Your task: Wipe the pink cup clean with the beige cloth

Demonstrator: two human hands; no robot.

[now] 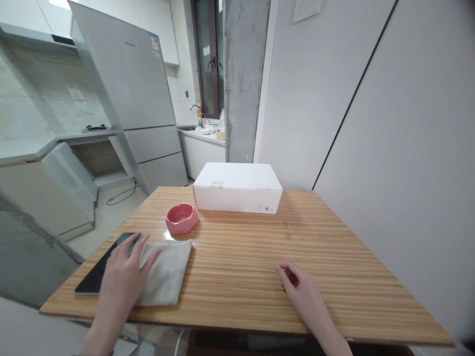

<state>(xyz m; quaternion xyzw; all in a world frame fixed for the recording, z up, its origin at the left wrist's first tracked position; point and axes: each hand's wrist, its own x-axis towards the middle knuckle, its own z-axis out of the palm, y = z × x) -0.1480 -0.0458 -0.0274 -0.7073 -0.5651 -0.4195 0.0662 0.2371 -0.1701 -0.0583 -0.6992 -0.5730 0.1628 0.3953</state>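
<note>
My left hand, fingers apart, is over a folded grey cloth and the dark tablet-like slab beside it. Nothing is gripped between its thumb and fingers; whether the fingertips touch the cloth or the slab I cannot tell. Both flat things lie side by side at the table's left, the hand hiding where they meet. On the right, my right hand rests at the tabletop with its fingers curled in loosely, and no object shows in it. A pink ashtray stands just beyond the cloth.
A white box stands at the far edge of the wooden table. Behind it rise a grey pillar and a white wall. A refrigerator and a kitchen sink are farther off at the left.
</note>
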